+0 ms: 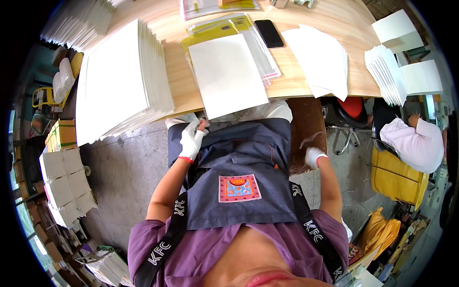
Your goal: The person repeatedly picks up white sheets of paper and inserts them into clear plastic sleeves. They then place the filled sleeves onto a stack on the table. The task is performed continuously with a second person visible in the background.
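My left hand [192, 138], in a white glove, rests on my lap against the grey apron [239, 158], fingers curled near the table's edge; I cannot see anything in it. My gloved right hand [313, 155] hangs low beside my right thigh and pinches a thin clear strip of film [310, 139]. On the wooden table [330, 28] in front of me a white sheet [228, 74] lies on a pile of clear sleeves with yellow inserts [260, 48].
A tall stack of white sheets [122, 79] sits at the left, a fanned pile of white sheets [322, 60] at the right, a black phone [268, 33] between. Another person in pink [416, 143] sits at the right. Boxes and white bundles [64, 186] line the floor at the left.
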Tool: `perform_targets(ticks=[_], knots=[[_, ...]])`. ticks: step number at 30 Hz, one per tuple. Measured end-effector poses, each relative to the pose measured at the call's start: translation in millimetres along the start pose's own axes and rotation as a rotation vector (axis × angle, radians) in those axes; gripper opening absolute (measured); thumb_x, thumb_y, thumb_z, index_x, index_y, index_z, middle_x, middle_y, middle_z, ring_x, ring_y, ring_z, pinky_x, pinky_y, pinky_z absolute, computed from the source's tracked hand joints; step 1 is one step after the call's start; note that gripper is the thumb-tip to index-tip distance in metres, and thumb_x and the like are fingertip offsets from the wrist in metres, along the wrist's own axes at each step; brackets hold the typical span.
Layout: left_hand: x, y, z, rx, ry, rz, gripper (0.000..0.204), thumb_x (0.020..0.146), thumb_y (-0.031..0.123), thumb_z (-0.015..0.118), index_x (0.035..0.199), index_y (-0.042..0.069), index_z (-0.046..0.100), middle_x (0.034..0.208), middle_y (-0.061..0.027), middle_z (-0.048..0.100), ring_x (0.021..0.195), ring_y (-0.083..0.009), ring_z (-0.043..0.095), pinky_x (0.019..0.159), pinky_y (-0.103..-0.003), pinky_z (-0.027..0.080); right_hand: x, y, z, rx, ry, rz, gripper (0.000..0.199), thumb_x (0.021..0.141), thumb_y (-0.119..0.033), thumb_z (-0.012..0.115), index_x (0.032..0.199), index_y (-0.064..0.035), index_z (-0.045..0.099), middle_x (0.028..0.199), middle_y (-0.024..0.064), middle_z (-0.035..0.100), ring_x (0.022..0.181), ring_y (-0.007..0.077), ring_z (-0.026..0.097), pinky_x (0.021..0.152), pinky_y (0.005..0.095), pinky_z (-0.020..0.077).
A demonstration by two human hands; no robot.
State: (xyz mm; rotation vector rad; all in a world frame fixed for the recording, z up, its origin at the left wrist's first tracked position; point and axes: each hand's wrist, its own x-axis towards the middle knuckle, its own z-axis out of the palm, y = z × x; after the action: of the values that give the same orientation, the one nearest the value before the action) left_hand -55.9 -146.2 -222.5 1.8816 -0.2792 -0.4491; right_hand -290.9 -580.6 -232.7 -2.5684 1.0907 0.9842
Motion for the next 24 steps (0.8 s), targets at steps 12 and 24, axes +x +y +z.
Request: perform_targets(ticks=[12, 24], knots=[[24, 8, 7, 0.695, 0.193, 0.844, 0.013, 0.07, 0.009, 0.076, 0.081, 0.01, 0.068, 0.093, -0.005, 0.065, 0.07, -0.025, 0.061, 0.062, -0.035, 0.052, -26, -186, -76, 0.138, 0.995, -1.043, 0.023, 0.071, -0.029, 0.075, 0.088, -0.0172, 0.064, 0.101, 0.0022, 0.064, 0.092, 0.0259, 0.06, 0.076, 0.0377, 0.0471], [-4, 39, -5, -0.508, 0.152, -0.143, 0.028, 0.093, 0.009, 0.059, 0.118, -0.002, 0.052, 0.097, -0.0081, 0.061, 0.086, -0.0146, 0.063, 0.073, -0.03, 0.058, 0, -198, -20, 1.426, 0.02, -0.357, 0.027, 0.094, -0.036, 0.058, 0.089, -0.0101, 0.059, 0.066, -0.003, 0.057, 0.05, 0.0054, 0.05, 0.043, 0.0202, 0.0384]])
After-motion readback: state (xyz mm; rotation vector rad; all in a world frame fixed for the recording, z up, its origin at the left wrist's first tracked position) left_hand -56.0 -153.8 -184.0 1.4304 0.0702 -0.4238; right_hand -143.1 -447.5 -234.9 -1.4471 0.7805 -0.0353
